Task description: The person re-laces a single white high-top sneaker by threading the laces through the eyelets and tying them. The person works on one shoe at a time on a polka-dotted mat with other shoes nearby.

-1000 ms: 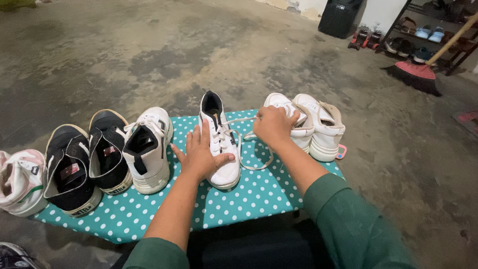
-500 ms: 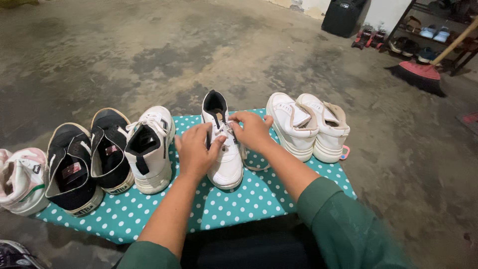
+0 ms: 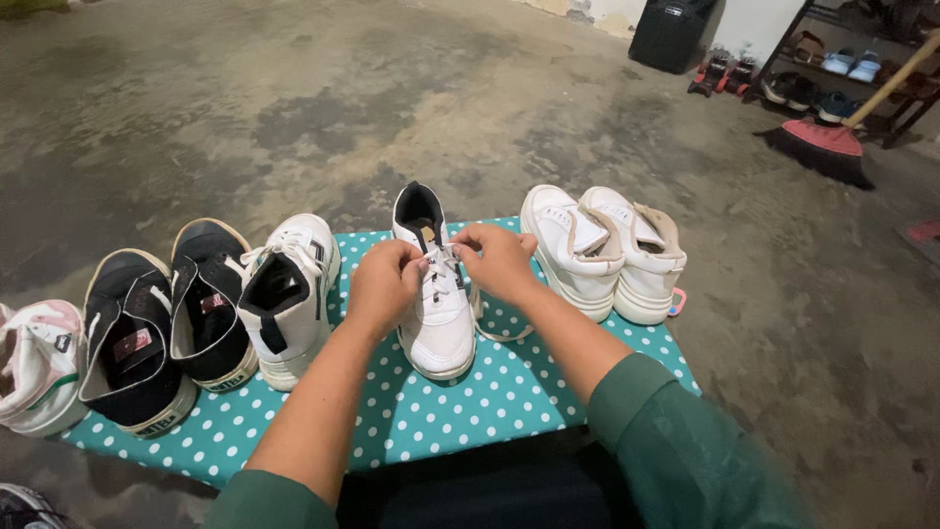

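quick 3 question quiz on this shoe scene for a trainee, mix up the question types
1. True or false: both hands are on the laces of the white sneaker in the middle of the dotted teal mat.
2. Multiple choice: what lies at the far right by the shoe rack? A) a mop B) a red broom C) a bucket
3. Fill in: the two shoes left of the white high-top are mostly ____.

Key
1. True: the left hand and right hand pinch the laces.
2. B
3. Black: the black pair.
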